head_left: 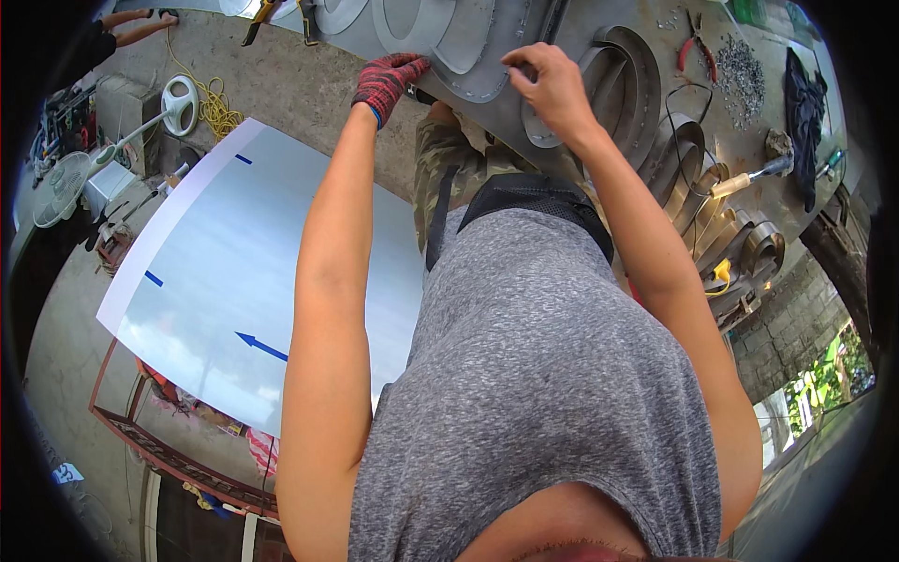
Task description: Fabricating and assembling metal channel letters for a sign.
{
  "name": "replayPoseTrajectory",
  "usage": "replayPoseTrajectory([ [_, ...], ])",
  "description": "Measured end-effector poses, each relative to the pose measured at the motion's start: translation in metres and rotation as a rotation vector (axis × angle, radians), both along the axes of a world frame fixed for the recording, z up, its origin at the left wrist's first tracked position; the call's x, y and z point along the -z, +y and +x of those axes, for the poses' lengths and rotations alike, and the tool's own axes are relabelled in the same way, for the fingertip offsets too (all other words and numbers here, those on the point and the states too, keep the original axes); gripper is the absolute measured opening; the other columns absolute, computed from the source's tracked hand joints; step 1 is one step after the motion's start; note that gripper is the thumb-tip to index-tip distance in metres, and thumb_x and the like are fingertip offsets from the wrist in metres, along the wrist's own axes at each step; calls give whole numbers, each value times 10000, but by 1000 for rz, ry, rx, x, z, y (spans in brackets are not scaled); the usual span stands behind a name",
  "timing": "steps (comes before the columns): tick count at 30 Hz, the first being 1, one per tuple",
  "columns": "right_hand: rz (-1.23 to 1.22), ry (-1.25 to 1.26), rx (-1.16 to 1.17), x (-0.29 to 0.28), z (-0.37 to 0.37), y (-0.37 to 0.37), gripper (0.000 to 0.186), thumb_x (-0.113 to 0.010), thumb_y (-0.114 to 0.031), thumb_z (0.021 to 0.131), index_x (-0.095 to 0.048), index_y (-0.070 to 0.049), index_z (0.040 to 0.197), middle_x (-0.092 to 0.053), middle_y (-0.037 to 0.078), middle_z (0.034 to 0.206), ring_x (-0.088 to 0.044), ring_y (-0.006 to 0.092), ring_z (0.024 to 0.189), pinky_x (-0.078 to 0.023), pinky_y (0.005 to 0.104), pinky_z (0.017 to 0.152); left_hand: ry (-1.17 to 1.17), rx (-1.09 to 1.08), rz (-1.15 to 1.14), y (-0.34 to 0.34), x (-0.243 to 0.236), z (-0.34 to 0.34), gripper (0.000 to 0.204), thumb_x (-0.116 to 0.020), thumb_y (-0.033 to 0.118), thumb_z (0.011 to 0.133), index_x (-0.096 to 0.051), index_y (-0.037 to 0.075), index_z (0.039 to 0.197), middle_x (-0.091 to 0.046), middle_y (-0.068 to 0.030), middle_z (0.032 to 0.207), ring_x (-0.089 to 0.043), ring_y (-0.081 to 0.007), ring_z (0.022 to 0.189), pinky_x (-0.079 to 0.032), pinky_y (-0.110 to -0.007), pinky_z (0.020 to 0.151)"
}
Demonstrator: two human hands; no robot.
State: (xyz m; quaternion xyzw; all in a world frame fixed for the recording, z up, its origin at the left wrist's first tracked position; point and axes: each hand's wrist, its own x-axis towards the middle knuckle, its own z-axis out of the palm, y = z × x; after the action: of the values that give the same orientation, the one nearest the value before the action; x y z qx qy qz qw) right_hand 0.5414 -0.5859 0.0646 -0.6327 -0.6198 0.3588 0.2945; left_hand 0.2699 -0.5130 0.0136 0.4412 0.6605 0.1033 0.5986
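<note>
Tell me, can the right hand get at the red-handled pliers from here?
Probably yes: the right hand would have to clear the curved metal strip standing between, but nothing appears to lie over the red-handled pliers.

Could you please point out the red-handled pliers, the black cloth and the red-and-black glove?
Red-handled pliers (696, 38), head view: near the pivot.
Black cloth (804, 117), head view: the middle of its crumpled length.
Red-and-black glove (384, 87), head view: on its back.
</note>
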Motion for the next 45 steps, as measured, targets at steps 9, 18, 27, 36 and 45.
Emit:
replayPoseTrajectory([
  [9, 139, -216, -210, 32, -73, 20, 170, -681, -94, 782, -689, -107, 951, -631, 53, 910, -550, 274, 935, -423, 375, 825, -15, 57, -21, 2, 0, -2, 365, -761, 292, 822, -727, 54, 1096, -726, -55, 1014, -631, -135, 925, -479, -302, 857],
  [18, 173, -238, -160, 38, -82, 22, 161, -697, -118, 794, -692, -110, 955, -648, 55, 911, -564, 269, 948, -426, 377, 829, 5, 50, -14, 2, 0, 0, 357, -781, 335, 785, -753, 102, 1055, -733, -64, 972, -654, -152, 882, -510, -315, 813],
  [27, 163, -23, 207, 10, -18, 16, 161, -699, -146, 820, -715, -85, 968, -684, 75, 857, -623, 254, 779, -506, 362, 737, 0, 38, 2, 0, 10, -2, 399, -789, 352, 774, -745, 73, 1055, -729, -71, 962, -649, -155, 863, -509, -307, 799],
  [36, 199, 305, 1079, 24, 214, 11, 201, -700, -95, 864, -651, 40, 1006, -688, 76, 884, -651, 141, 782, -525, 246, 727, -109, -4, 19, -1, 7, -1, 361, -760, 224, 825, -708, -8, 1097, -719, -77, 993, -633, -151, 910, -476, -287, 860],
  [45, -14, 800, 1230, 85, 302, 77, 267, -798, -166, 817, -596, -55, 952, -626, 38, 812, -544, 142, 630, -457, 275, 570, -60, -38, -16, -1, -1, 1, 353, -750, 229, 848, -702, 10, 1121, -708, -53, 1047, -608, -140, 967, -436, -284, 925],
])
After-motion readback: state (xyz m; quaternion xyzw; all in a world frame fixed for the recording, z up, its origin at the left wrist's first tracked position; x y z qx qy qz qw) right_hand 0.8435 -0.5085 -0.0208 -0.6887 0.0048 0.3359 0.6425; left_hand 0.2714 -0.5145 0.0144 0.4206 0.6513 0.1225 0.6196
